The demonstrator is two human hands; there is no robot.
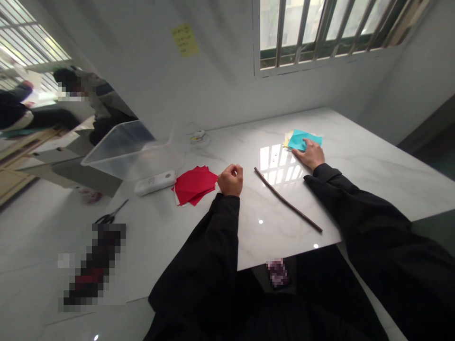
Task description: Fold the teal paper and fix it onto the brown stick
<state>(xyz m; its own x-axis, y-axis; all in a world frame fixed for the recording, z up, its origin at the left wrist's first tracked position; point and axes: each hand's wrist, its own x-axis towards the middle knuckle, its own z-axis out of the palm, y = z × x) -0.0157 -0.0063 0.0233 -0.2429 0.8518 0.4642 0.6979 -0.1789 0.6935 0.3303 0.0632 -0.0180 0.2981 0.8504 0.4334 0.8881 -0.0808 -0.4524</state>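
My left hand (231,180) rests on the table as a loose fist, right beside a fanned stack of red paper (195,184). Nothing shows between its curled fingers. Farther back on the right, my right hand (312,154) lies over the near edge of a blue sheet of paper (299,139), thumb and fingers apart. Yellowish sheets (286,139) peek out under the blue one. Between my two hands a thin brown stick (286,201) lies slantwise on the table.
A clear plastic bin (131,147) and a white elongated device (155,183) stand left of the red paper. Scissors (111,216) lie nearer the left edge of the white marbled table (263,246). A yellow note (185,40) sticks to the wall. Other people sit at far left.
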